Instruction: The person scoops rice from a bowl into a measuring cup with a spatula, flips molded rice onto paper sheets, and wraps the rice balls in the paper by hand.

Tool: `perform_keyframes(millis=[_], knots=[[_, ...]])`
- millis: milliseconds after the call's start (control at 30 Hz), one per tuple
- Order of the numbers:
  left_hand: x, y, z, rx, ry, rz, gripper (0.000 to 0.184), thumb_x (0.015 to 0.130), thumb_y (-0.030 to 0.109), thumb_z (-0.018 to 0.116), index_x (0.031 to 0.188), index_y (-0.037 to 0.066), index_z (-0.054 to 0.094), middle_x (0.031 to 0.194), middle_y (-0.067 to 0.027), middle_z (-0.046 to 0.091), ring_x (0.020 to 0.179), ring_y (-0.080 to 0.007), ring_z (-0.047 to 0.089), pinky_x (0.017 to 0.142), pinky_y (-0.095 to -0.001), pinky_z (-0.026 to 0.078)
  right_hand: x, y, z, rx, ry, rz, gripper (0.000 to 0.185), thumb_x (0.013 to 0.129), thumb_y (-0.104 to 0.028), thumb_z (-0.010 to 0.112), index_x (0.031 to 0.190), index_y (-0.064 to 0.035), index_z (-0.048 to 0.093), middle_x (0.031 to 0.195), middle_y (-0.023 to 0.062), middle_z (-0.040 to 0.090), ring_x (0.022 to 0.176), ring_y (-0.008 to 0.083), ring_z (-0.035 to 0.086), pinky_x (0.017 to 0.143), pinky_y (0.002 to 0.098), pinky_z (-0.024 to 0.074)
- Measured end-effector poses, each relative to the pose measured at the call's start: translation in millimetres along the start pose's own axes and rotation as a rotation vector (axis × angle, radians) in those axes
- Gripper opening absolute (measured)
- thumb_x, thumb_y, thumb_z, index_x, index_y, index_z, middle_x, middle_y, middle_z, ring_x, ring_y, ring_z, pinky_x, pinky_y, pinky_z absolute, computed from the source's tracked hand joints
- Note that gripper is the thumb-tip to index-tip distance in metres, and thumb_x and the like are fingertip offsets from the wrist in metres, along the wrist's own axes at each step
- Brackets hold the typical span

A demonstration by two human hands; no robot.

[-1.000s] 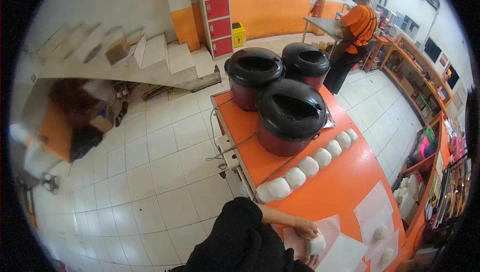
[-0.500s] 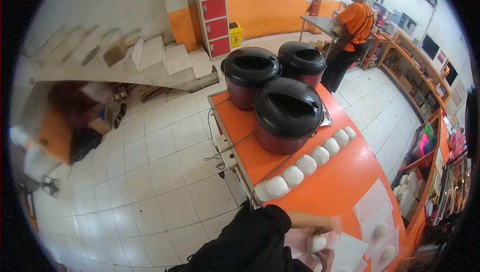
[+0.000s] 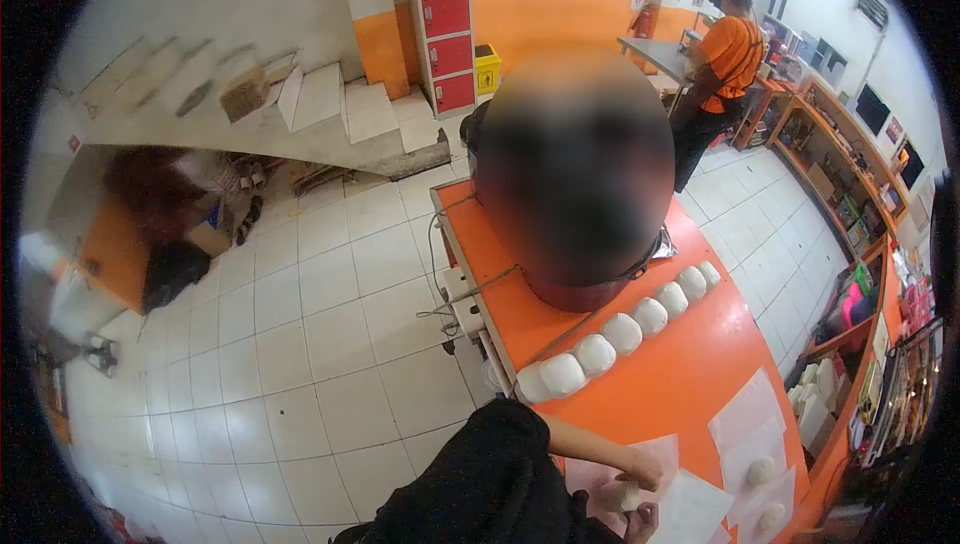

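Note:
A white dough ball (image 3: 621,496) is between my two hands, low over a pale paper sheet (image 3: 583,472) on the orange table. My left hand (image 3: 640,468) comes in from the left, its fingers curled against the top of the dough. From below, my right hand (image 3: 641,521) has its fingers bent around the dough's lower side. Finer finger detail is small and partly hidden. A white paper square (image 3: 690,509) lies right of my hands. Further right, one small dough ball (image 3: 761,471) and another small dough ball (image 3: 772,517) rest on paper squares.
A row of several white dough balls (image 3: 594,355) runs across the orange table (image 3: 680,399). Dark pots (image 3: 580,292) stand behind it, partly blurred. A cable (image 3: 436,244) hangs at the left edge. A person in orange (image 3: 735,54) stands at a metal table, beside shelves (image 3: 835,159).
My left hand has shifted and curled in over the dough, covering more of it. The view has turned slightly, and a blur now covers the pots.

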State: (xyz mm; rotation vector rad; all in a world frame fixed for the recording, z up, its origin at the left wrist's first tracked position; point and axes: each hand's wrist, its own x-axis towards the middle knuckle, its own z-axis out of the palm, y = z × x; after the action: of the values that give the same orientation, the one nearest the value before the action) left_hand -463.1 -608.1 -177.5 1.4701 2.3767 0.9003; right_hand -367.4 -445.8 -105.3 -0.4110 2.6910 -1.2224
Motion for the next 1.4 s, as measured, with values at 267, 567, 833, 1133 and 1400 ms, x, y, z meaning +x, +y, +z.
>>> perform_keyframes(millis=[267, 567, 833, 1133, 1400], knots=[[-84, 93, -115, -1.069, 0.11, 0.11, 0.029, 0.052, 0.005, 0.081, 0.075, -0.002, 0.064, 0.063, -0.0033, 0.063, 0.06, -0.0085, 0.056, 0.049, -0.0222, 0.04, 10, -27, -23, 0.531, -0.041, 0.182, 0.024, 0.067, -0.007, 0.069, 0.088, 0.0005, 0.059, 0.078, 0.0082, 0.057, 0.073, 0.0205, 0.056, 0.067, 0.0334, 0.0457], [-112, 121, -148, -1.522, 0.589, -0.027, 0.009, 0.071, 0.003, 0.066, 0.076, 0.001, 0.06, 0.064, 0.0013, 0.054, 0.062, -0.0082, 0.052, 0.059, -0.0232, 0.044, 49, -99, -16, 0.937, -0.05, 0.103, 0.02, 0.072, -0.01, 0.068, 0.088, -0.0002, 0.06, 0.077, 0.0073, 0.058, 0.071, 0.0208, 0.055, 0.068, 0.0357, 0.0456], [-131, 83, -123, -1.298, 0.726, -0.041, 0.025, 0.084, 0.012, 0.063, 0.106, 0.002, 0.058, 0.099, -0.0052, 0.058, 0.091, -0.0118, 0.055, 0.077, -0.0284, 0.046, 53, -132, -34, 0.752, 0.082, 0.078, 0.016, 0.075, -0.012, 0.067, 0.084, -0.0003, 0.06, 0.074, 0.0054, 0.057, 0.068, 0.0184, 0.052, 0.066, 0.0348, 0.0445], [-157, 119, -182, -0.938, 0.695, -0.51, 0.061, 0.093, 0.053, 0.03, 0.123, 0.001, 0.045, 0.114, -0.0145, 0.05, 0.109, -0.022, 0.045, 0.095, -0.0382, 0.034, 74, -226, -7, 0.433, 0.116, 0.015, 0.01, 0.078, -0.007, 0.064, 0.074, -0.0012, 0.057, 0.069, 0.0046, 0.056, 0.06, 0.0137, 0.047, 0.057, 0.028, 0.042], [-149, 72, -182, -0.698, 1.259, -0.471, 0.046, 0.088, 0.047, 0.048, 0.097, 0.002, 0.049, 0.085, -0.0119, 0.052, 0.08, -0.0248, 0.052, 0.071, -0.0376, 0.042, 118, -216, 55, 0.158, 0.481, -0.336, 0.015, 0.085, -0.003, 0.054, 0.096, 0.0056, 0.058, 0.097, 0.0124, 0.055, 0.092, 0.0236, 0.055, 0.079, 0.0319, 0.0455]])
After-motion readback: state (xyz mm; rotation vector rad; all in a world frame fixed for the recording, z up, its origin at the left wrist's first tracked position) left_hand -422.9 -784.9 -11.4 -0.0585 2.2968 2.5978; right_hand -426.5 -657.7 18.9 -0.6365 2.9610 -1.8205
